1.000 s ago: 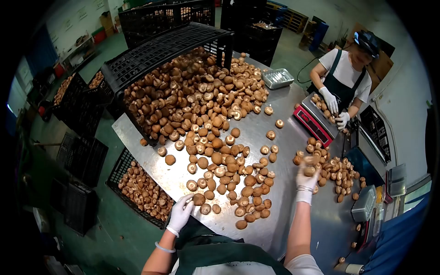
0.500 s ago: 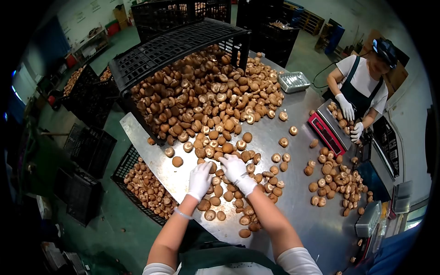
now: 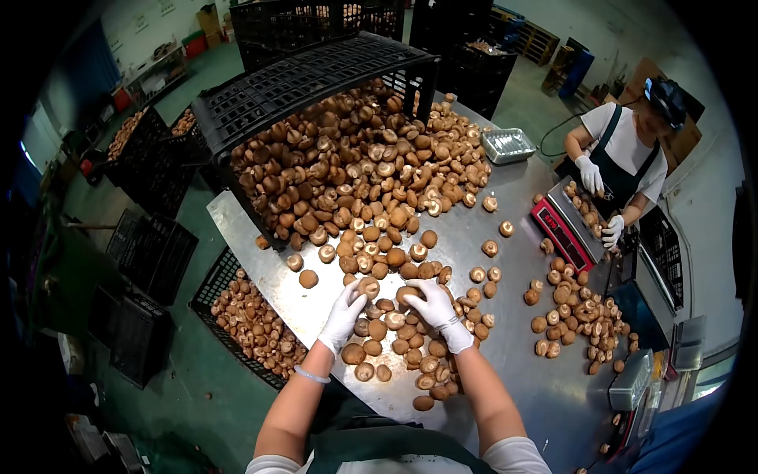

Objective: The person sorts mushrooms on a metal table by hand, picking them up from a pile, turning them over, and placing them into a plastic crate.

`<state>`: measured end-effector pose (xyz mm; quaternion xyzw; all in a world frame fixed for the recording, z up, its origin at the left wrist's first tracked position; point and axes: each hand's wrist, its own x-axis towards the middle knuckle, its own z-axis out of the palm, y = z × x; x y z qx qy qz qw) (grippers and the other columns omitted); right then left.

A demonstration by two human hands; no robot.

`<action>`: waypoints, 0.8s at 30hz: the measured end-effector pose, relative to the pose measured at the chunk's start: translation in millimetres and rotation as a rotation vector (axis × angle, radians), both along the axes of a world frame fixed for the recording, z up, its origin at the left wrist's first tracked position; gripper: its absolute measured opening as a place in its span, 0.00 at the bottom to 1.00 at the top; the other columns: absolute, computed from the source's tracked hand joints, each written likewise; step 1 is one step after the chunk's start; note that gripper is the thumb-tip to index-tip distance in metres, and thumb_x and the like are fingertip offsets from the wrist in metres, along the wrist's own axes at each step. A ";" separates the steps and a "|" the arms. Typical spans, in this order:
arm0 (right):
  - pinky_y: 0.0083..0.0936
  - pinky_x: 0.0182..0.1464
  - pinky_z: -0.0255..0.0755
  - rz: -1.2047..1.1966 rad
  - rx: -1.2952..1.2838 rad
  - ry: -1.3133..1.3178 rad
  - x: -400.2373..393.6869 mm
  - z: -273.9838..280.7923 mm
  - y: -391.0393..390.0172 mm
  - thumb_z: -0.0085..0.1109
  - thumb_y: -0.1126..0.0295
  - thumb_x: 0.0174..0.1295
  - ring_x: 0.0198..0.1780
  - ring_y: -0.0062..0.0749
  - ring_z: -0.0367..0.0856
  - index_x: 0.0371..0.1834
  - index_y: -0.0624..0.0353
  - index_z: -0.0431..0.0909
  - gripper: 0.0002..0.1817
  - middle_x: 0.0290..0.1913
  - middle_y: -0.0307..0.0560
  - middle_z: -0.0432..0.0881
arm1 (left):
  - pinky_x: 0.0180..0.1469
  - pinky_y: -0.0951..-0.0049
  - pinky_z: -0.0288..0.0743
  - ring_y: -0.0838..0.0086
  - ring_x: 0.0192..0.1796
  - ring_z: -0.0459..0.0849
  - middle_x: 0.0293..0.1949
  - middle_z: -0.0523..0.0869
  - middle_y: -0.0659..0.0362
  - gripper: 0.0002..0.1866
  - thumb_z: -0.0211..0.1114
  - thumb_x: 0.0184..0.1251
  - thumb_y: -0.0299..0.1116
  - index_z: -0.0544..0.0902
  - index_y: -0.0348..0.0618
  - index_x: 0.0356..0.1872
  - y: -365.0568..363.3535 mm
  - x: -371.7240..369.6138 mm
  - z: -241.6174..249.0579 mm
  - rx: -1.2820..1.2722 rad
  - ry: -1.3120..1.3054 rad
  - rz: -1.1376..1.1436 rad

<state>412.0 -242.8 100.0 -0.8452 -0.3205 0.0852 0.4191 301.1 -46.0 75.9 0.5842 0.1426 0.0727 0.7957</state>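
Observation:
In its white glove, my left hand [image 3: 343, 317] grips a brown mushroom [image 3: 369, 288] between thumb and fingers, part of its pale underside showing. My right hand [image 3: 439, 310], gloved too, has its fingertips closed on another mushroom [image 3: 407, 296], cap upward. Both hands are just above the near cluster of loose mushrooms [image 3: 377, 329] on the metal table [image 3: 513, 379]. Beyond them a large mushroom heap [image 3: 339, 170] spills out of a black crate [image 3: 308, 83] tipped on its side.
A floor crate [image 3: 207, 296] of mushrooms stands by the table's left edge. At the right, a co-worker [image 3: 624, 150] handles mushrooms on a red scale [image 3: 562, 237], near another mushroom pile [image 3: 584, 312]. A clear plastic tray [image 3: 508, 146] lies at the far edge.
My left hand has lifted its mushroom slightly and turned it. My right hand has shifted right and down and now holds a mushroom. The co-worker's hands have moved a little.

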 end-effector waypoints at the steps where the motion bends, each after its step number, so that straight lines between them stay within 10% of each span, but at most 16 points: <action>1: 0.30 0.48 0.74 -0.028 0.190 0.312 -6.7 6.5 1.7 0.55 0.61 0.64 0.48 0.33 0.79 0.51 0.58 0.76 0.17 0.46 0.46 0.81 | 0.58 0.74 0.69 0.73 0.57 0.75 0.54 0.77 0.56 0.25 0.56 0.67 0.28 0.65 0.41 0.65 0.3 -3.6 3.3 -0.144 0.025 -0.026; 5: 0.27 0.49 0.77 -0.013 0.575 1.012 -29.6 7.1 12.3 0.49 0.60 0.69 0.51 0.29 0.77 0.60 0.56 0.68 0.20 0.53 0.41 0.76 | 0.60 0.75 0.67 0.75 0.58 0.73 0.57 0.75 0.59 0.25 0.55 0.69 0.28 0.64 0.41 0.66 -19.7 -15.7 42.8 -0.091 0.026 0.008; 9: 0.25 0.49 0.76 0.086 0.539 0.973 -52.0 -15.4 32.6 0.55 0.54 0.66 0.53 0.26 0.74 0.65 0.57 0.63 0.29 0.53 0.43 0.74 | 0.57 0.64 0.71 0.56 0.56 0.74 0.57 0.75 0.50 0.26 0.62 0.60 0.29 0.71 0.44 0.62 -39.9 -30.9 57.3 1.196 -0.114 -0.072; 14: 0.22 0.49 0.74 0.058 0.763 1.150 -39.9 0.5 30.1 0.50 0.54 0.68 0.48 0.27 0.78 0.55 0.62 0.74 0.23 0.46 0.46 0.79 | 0.54 0.66 0.74 0.57 0.51 0.80 0.52 0.80 0.47 0.25 0.66 0.55 0.28 0.75 0.41 0.57 -31.4 -32.6 60.7 0.879 -0.171 -0.023; 19: 0.17 0.40 0.76 -0.254 0.750 0.766 54.9 40.2 0.6 0.55 0.60 0.63 0.33 0.22 0.78 0.52 0.61 0.75 0.20 0.37 0.44 0.81 | 0.53 0.61 0.73 0.55 0.49 0.80 0.45 0.83 0.49 0.15 0.66 0.54 0.26 0.80 0.36 0.44 25.4 -26.5 36.1 0.993 -0.093 0.310; 24: 0.28 0.48 0.75 -0.322 0.068 0.136 140.2 -24.8 2.0 0.62 0.55 0.54 0.42 0.36 0.80 0.54 0.52 0.76 0.25 0.48 0.52 0.79 | 0.55 0.64 0.70 0.57 0.50 0.77 0.45 0.81 0.50 0.13 0.61 0.58 0.22 0.80 0.37 0.45 82.2 -18.8 -39.4 0.863 0.014 0.623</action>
